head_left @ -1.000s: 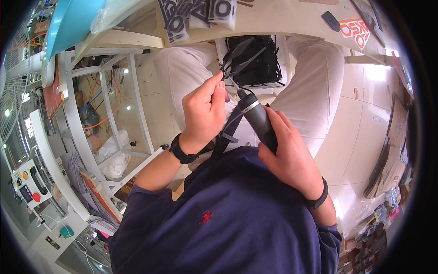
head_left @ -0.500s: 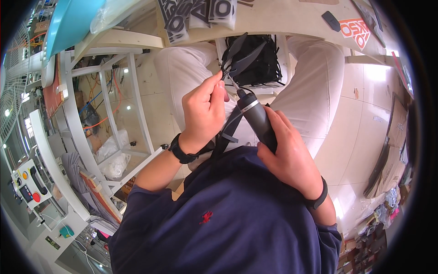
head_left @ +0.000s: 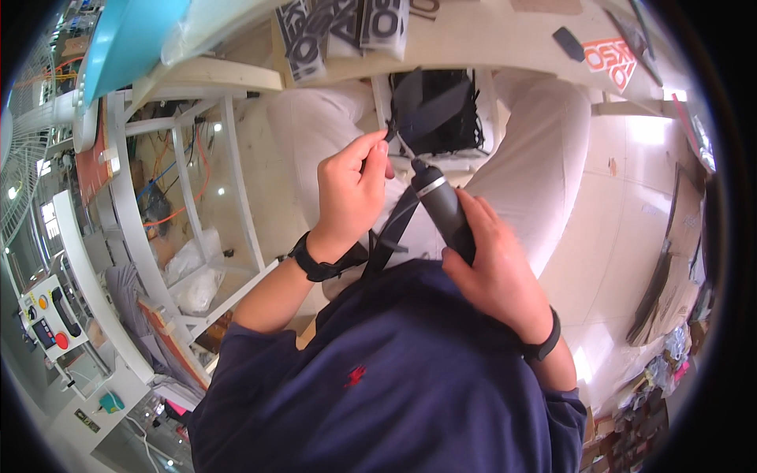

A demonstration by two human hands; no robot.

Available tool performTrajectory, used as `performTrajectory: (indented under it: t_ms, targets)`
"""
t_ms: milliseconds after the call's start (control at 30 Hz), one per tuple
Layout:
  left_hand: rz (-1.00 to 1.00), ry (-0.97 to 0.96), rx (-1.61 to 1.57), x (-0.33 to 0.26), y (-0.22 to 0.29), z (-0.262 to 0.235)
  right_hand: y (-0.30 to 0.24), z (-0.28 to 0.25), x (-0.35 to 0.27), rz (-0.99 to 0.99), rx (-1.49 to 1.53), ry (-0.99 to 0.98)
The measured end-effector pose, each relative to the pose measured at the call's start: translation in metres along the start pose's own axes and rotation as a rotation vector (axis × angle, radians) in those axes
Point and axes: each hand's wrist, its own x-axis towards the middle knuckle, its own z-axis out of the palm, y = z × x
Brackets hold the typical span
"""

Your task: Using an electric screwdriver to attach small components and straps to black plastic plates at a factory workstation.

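Note:
My right hand [head_left: 502,272] is wrapped round a dark grey cylindrical handheld tool [head_left: 446,213] with a silver ring and a thin metal tip. The tip points up and left toward a dark, leaf-shaped flat piece [head_left: 432,118]. The narrow end of that piece is pinched between the thumb and forefinger of my left hand [head_left: 347,189]. Its exact kind and whether the tip touches it I cannot tell. Beyond it, between my knees, lies a pile of black pieces [head_left: 457,138] in a pale container. A black strap [head_left: 392,236] hangs in my lap below the tool.
A pale table [head_left: 481,47] curves across the far side, with bagged dark printed pieces [head_left: 343,27], a dark tag [head_left: 569,43] and an orange-and-white sticker [head_left: 611,61] on it. White metal framing [head_left: 244,181] stands at left, near a control box [head_left: 51,319]. Flattened cardboard [head_left: 670,260] lies at right.
The view has shifted slightly. The dark leaf-shaped piece has swung and blurred a little above my left fingertips. Both hands keep their grips, the tool staying close to the piece.

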Motion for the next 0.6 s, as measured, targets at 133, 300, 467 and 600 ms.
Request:
performTrajectory:
  t_ms: [133, 300, 467, 600]
  targets:
    - [-0.228, -0.208, -0.046, 0.031, -0.02, 0.006, 0.009, -0.004, -0.005, -0.028, -0.032, 0.062]
    - [-0.184, -0.582, 0.303, 0.102, -0.069, 0.027, 0.008, -0.017, 0.0, 0.015, 0.011, 0.074]
    - [0.006, -0.941, 0.552, 0.137, 0.022, 0.044, 0.014, -0.044, -0.014, -0.118, -0.102, 0.224]
    - [0.18, -1.114, 0.307, 0.122, 0.181, 0.029, 0.029, -0.063, -0.025, 0.223, 0.639, 0.184]
